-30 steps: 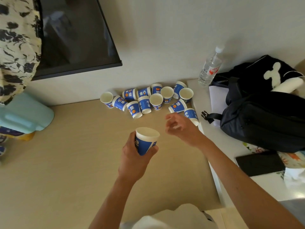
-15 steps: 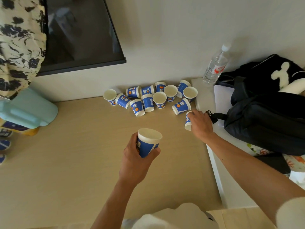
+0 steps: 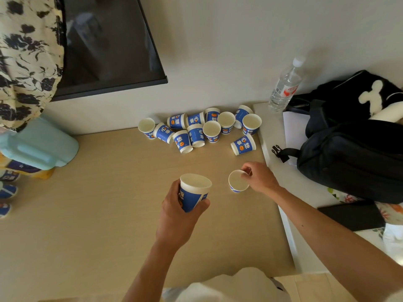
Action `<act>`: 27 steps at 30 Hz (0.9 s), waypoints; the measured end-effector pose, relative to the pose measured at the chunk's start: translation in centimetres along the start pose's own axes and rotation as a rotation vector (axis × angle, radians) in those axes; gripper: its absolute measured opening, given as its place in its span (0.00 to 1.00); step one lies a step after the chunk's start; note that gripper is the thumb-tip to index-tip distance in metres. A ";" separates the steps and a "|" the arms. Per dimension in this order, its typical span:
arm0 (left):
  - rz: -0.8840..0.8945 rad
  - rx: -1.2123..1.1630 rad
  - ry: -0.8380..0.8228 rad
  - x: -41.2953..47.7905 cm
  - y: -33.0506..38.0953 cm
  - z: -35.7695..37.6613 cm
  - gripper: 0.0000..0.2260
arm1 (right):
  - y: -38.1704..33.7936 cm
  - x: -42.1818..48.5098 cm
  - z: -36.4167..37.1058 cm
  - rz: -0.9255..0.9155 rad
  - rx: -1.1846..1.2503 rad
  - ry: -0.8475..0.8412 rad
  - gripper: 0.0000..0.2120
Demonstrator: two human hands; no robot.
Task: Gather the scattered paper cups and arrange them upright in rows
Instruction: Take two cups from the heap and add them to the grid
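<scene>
Step in hand: gathering. Each hand carries one cup, and no row stands yet on the beige wooden tabletop (image 3: 98, 214).

Left hand (image 3: 178, 216): fingers and thumb are curled round the wall of a blue-and-white printed paper cup (image 3: 194, 192). The cup is mouth up, slightly tilted, and held above the tabletop in front of the body.

Right hand (image 3: 260, 179): thumb and fingertips pinch the far rim of a second blue-and-white paper cup (image 3: 238, 182), mouth up. The hand sits just right of this cup. Cannot tell whether the cup's base touches the tabletop.

The two held cups are near each other but apart, the second to the right of the first.

Remaining stock: a cluster of paper cups (image 3: 202, 129) lies against the white wall, well beyond both hands. A few stand upright; most lie on their sides, touching. One tipped cup (image 3: 243, 144) lies apart from the cluster, between it and the right hand.

Next move (judgement): set both cups down upright, side by side on bare tabletop, to start the first row, then release and reach for the tipped cup. Light grip is needed, since thin paper walls probably dent easily.

Off to the right are a clear plastic water bottle (image 3: 283, 86) and a black fabric backpack (image 3: 353, 153), both outside the working area.
</scene>
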State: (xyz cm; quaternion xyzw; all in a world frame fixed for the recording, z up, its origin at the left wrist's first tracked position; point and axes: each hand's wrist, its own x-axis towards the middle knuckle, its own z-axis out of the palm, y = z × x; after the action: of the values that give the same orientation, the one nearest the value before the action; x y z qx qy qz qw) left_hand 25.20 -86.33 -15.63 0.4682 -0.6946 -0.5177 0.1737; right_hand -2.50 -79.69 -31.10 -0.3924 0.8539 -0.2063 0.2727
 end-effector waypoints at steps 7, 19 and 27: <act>-0.018 0.004 0.020 -0.7 -0.5 -0.2 0.17 | 1.6 -3.6 2.7 0.004 0.403 -0.103 0.46; -0.084 -0.031 0.076 -3.1 -2.2 -0.6 0.18 | 0.3 -4.5 5.9 -0.020 0.463 0.185 0.31; -0.086 -0.103 0.147 -5.9 -3.2 -2.9 0.18 | -3.3 -8.3 6.0 -0.036 0.569 0.195 0.31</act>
State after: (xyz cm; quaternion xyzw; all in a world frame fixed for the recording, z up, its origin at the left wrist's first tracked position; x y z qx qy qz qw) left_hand 31.76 -83.08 -15.88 0.5248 -0.6319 -0.5239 0.2255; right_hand 7.60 -76.02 -31.29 -0.2938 0.7768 -0.4787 0.2849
